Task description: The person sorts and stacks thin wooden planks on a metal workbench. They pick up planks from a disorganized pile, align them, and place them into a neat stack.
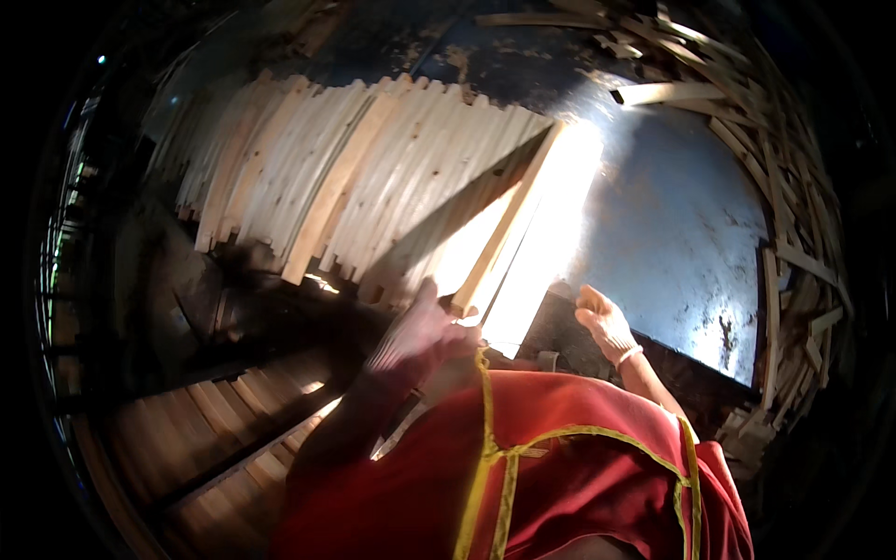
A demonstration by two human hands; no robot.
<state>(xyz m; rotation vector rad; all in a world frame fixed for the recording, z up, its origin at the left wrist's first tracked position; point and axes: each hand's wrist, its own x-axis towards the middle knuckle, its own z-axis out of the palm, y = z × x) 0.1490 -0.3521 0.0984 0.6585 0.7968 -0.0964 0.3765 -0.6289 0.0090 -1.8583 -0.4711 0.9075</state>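
Observation:
My left hand [422,329], blurred by motion, is closed around the near end of a long, narrow wooden strip [509,224]. The strip slants away to the upper right, its far end by a row of pale wooden strips [411,168] laid side by side. A brightly lit pale board or strip [537,280] lies just right of the held one; glare washes out its edges. My right hand [607,322], a light band at its wrist, is apart from the wood near the front edge of the metal tabletop [672,224]. Its fingers are curled in, and their inside is hidden.
Loose wooden offcuts [793,187] pile up along the right side and far right corner. More wooden strips or boards [215,420] lie at the lower left in shade. A red apron [579,448] with yellow ties covers my front. Strong sunlight crosses the middle.

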